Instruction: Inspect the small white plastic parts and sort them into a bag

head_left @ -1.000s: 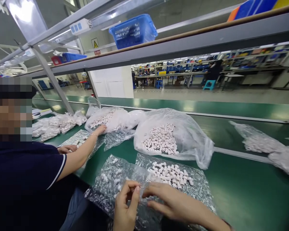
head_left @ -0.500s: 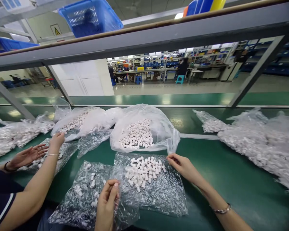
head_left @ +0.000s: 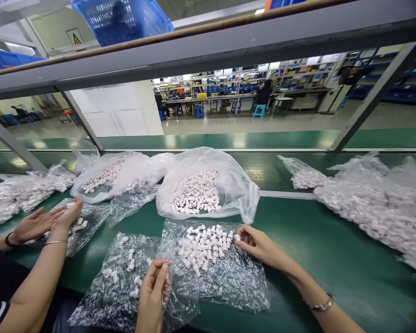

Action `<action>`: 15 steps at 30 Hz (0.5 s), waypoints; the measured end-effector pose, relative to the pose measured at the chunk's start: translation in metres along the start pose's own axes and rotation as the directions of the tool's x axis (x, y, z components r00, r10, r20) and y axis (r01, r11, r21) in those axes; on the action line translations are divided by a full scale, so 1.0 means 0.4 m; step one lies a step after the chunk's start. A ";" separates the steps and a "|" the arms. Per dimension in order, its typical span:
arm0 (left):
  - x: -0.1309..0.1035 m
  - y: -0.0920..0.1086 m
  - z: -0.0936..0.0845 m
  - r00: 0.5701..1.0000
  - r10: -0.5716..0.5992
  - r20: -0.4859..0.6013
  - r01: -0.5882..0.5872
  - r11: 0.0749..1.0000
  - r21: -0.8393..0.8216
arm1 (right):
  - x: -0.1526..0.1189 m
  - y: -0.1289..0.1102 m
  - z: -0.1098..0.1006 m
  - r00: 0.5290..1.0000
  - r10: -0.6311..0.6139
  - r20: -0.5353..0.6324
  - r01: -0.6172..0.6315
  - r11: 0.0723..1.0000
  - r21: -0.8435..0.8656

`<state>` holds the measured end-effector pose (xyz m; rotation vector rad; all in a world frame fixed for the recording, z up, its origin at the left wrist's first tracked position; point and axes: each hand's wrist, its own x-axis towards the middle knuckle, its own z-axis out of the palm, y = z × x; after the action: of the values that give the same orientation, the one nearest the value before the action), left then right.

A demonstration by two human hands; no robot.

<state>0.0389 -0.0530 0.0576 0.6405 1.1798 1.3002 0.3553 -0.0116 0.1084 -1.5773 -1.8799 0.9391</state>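
Right hand (head_left: 260, 245) nearly closed, thumb and fingertips together on one small white piece (head_left: 237, 237); left hand (head_left: 152, 289) also pinched, thumb against forefinger. Loose pile of white pieces (head_left: 204, 247) lies on the right clear bag (head_left: 241, 289), both on the green table (head_left: 319, 259). Left clear bag (head_left: 97, 296), a few pieces showing at it, overlaps the right one. Behind the pile, big milky bag (head_left: 234, 185), mouth open, many pieces inside; its near edge borders the right clear bag. Smaller milky bag (head_left: 142, 169) to its left. Filled bags at right edge (head_left: 384, 208), more filled bags at left edge (head_left: 17, 194). Co-worker's hands (head_left: 50, 222), palms partly up, over another clear bag (head_left: 90, 229) with pieces. Shelf beam (head_left: 208, 48) crosses above, blue basket (head_left: 125, 25) on it, cut off by the top of the view. Left palm and lower fingers turned away; film sits close around them, and whether they hold film or a piece cannot be told. Piece in the right hand partly covered by the fingers, held just beside the pile's right side; bracelet (head_left: 321, 303) on that wrist.
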 end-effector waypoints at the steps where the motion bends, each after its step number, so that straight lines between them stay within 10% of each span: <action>1: 0.000 0.000 0.000 1.000 0.010 -0.001 -0.010 1.000 -0.011 | 0.004 -0.004 -0.003 1.000 0.025 0.005 -0.026 0.989 0.145; 5: -0.002 0.003 -0.001 1.000 0.014 0.000 -0.014 0.999 -0.038 | 0.019 -0.010 0.000 0.995 0.066 -0.076 -0.029 0.913 0.407; 11: -0.009 0.016 -0.004 1.000 0.013 -0.003 -0.013 0.999 -0.046 | 0.025 0.024 0.043 0.984 -0.123 -0.130 0.078 0.948 -0.308; 15: -0.014 0.028 -0.001 1.000 -0.022 -0.009 0.022 1.000 -0.021 | 0.027 0.025 0.042 0.985 -0.065 -0.158 0.019 0.960 -0.278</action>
<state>0.0351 -0.0561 0.0690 0.6054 1.1766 1.2970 0.3469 -0.0033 0.0895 -1.7073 -1.9813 0.5249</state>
